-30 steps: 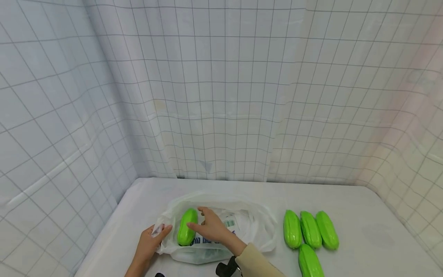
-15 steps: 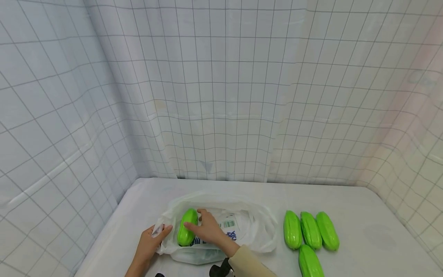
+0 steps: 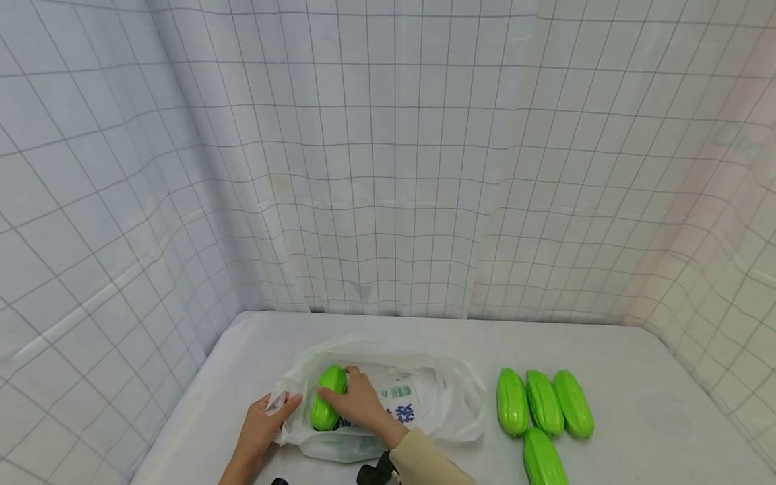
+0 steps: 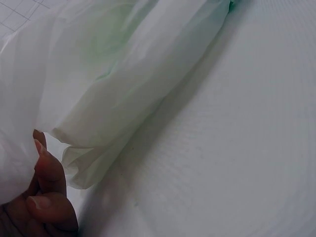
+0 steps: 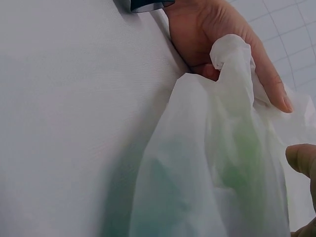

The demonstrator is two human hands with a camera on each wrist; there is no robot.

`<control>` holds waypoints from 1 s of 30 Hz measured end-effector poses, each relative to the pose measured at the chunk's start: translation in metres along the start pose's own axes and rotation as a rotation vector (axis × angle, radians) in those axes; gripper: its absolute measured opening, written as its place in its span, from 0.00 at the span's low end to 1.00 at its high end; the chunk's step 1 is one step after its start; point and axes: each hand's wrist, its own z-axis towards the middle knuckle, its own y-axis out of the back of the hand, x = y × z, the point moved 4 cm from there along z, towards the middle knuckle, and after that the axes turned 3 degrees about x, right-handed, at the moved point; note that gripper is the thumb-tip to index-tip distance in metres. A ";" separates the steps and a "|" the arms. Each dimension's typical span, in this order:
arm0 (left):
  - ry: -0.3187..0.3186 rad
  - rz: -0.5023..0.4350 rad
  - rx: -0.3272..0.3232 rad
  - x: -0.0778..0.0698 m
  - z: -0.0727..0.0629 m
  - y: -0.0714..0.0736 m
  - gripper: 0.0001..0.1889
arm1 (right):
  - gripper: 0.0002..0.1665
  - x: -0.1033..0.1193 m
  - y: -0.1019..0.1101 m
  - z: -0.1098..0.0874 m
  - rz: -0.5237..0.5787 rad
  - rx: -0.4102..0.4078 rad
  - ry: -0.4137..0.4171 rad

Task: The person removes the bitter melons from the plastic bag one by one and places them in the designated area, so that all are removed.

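Observation:
In the head view a white translucent plastic bag (image 3: 461,404) with blue print lies mouth-open on the table. At its left end my left hand (image 3: 259,426) grips the bag's edge between thumb and fingers; the left wrist view shows the gathered film (image 4: 94,148) by the fingertips. Inside the bag is a glossy bright green, ribbed oblong like a gourd (image 3: 325,414). My right hand (image 3: 364,403) reaches in from the right and holds it, thumb across its top and fingers along its right side. In the right wrist view the bag's side partly veils the green shape (image 5: 242,158).
Several more green oblongs (image 3: 512,402) lie to the right of the bag, mostly side by side, with another (image 3: 543,458) nearer the front. A white cloth covers the table (image 3: 630,404). Checked curtains (image 3: 388,202) hang behind and at both sides.
My right hand has shifted left, bringing its thumb farther across the green oblong and its fingers against the side. More of the bag's print shows. My left hand stays in place on the edge.

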 end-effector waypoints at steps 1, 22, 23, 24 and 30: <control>0.001 0.002 -0.002 0.000 0.000 0.000 0.20 | 0.45 0.000 -0.001 0.001 -0.002 -0.005 -0.008; -0.002 -0.003 0.009 -0.002 0.002 -0.001 0.20 | 0.45 -0.003 -0.005 0.010 -0.038 -0.023 -0.084; 0.003 0.000 0.007 -0.001 0.002 -0.001 0.20 | 0.45 -0.003 -0.005 0.009 -0.031 -0.025 -0.084; 0.008 0.002 0.005 -0.001 0.001 0.000 0.21 | 0.44 -0.003 -0.005 0.009 -0.024 -0.027 -0.084; 0.018 -0.002 0.004 0.001 0.001 0.000 0.20 | 0.40 -0.005 -0.007 0.006 0.024 -0.046 -0.080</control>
